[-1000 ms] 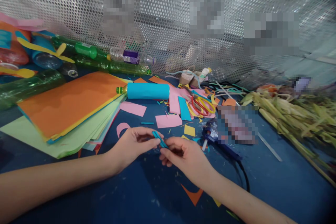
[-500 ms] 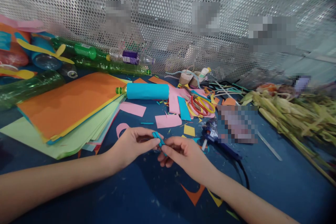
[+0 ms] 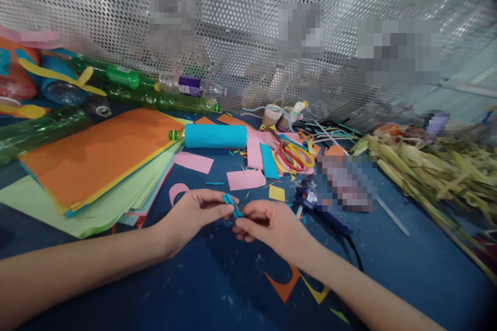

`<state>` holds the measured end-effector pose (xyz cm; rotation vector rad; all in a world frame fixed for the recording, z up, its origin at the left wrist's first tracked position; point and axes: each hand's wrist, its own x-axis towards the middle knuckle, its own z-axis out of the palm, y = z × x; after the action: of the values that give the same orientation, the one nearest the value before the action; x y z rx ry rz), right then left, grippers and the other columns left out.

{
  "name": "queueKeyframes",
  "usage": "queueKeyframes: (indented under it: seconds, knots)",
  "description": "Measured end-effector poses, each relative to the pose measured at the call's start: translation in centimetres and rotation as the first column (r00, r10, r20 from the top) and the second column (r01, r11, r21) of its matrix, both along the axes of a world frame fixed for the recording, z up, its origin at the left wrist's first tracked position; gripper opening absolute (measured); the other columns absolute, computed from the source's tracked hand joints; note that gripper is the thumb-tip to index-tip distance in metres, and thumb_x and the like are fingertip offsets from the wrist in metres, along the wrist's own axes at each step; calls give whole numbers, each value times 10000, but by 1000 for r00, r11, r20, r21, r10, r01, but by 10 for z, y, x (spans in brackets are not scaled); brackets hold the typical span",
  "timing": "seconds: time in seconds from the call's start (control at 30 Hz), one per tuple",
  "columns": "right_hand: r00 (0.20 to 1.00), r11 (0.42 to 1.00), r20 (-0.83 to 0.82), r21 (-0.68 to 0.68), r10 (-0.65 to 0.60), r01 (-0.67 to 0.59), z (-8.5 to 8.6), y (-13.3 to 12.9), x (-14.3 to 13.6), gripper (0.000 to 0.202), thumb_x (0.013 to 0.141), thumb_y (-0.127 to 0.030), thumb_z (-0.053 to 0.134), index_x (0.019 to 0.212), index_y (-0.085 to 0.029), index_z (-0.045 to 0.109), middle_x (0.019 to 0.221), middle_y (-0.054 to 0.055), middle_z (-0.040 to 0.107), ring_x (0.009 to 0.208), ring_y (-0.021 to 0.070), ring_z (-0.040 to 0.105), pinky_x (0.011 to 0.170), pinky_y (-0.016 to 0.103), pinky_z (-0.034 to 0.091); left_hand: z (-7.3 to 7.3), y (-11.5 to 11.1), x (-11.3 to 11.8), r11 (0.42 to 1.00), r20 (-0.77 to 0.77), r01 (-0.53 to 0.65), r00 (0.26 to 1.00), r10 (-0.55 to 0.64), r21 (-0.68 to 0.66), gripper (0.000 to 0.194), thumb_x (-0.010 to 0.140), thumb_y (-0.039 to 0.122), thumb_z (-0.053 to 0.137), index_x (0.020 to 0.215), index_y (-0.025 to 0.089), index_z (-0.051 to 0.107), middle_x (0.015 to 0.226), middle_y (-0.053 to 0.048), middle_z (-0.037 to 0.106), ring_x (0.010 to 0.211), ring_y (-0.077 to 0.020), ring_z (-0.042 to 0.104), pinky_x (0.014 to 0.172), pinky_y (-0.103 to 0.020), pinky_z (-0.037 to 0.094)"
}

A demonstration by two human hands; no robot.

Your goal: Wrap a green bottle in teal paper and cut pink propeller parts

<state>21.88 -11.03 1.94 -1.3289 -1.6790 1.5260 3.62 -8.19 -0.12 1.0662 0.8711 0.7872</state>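
Two thin blue paper rolls, lying side by side, are held slanted between my hands. My left hand pinches their upper left part between thumb and fingers. At their lower right end, my right hand has its thumb and curled fingers closed on them. Beyond the hands lies a bottle wrapped in blue paper, with a green cap. Another thin blue roll rests on the table, near pink paper pieces and a yellow square.
A paper stack and green bottles are at the left. Scissors, a blue glue gun and dried husks are to the right. Orange scraps lie near the front. Perforated metal sheeting stands behind.
The view has shifted slightly, so the table items appear a little further left. My right thumb has drawn back slightly along the blue rolls; both hands remain on them.
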Motion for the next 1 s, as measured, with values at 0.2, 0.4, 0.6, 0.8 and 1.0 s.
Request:
queueKeyframes:
  seconds: [0.2, 0.4, 0.6, 0.8, 1.0]
  knots:
    - [696, 911, 703, 371, -149, -180, 43, 10, 49, 189, 839, -300, 483, 772, -221, 640, 726, -8, 683, 645, 146, 637, 630, 271, 472, 5, 5, -4, 989, -99, -144, 984, 146, 32, 148, 653, 283, 721, 753, 179, 686, 708, 15, 662, 642, -108, 616, 684, -225, 498]
    - [116, 950, 979, 195, -171, -246, 28, 30, 125, 324, 648, -429, 660, 779, -134, 630, 837, 165, 676, 782, 325, 636, 628, 361, 451, 0, 9, -3, 989, -106, -135, 984, 140, 51, 158, 664, 301, 698, 769, 187, 666, 725, 11, 667, 656, -121, 633, 696, -246, 513]
    - [172, 958, 984, 89, -42, -273, 21, 37, 134, 233, 658, -313, 637, 817, -144, 619, 839, 127, 665, 788, 274, 628, 635, 314, 426, -4, 11, -5, 986, -210, -32, 975, 67, 166, 189, 707, 344, 654, 791, 175, 660, 753, -16, 663, 673, -136, 623, 702, -266, 502]
    - [403, 923, 907, 254, -123, -290, 42, 24, 127, 192, 707, -332, 577, 822, -178, 583, 786, 78, 643, 683, 218, 601, 595, 305, 429, -6, 13, -6, 986, -226, 3, 973, 35, 167, 219, 715, 352, 654, 833, 167, 656, 792, -24, 659, 702, -148, 632, 737, -284, 493]
    - [781, 928, 593, 370, -197, -46, 55, 7, 76, 379, 832, -520, 409, 920, -189, 570, 818, 77, 628, 688, 190, 586, 625, 315, 463, -10, 14, -6, 992, -204, -7, 978, 33, 129, 185, 710, 334, 655, 816, 183, 647, 772, 10, 659, 721, -151, 650, 771, -292, 493]
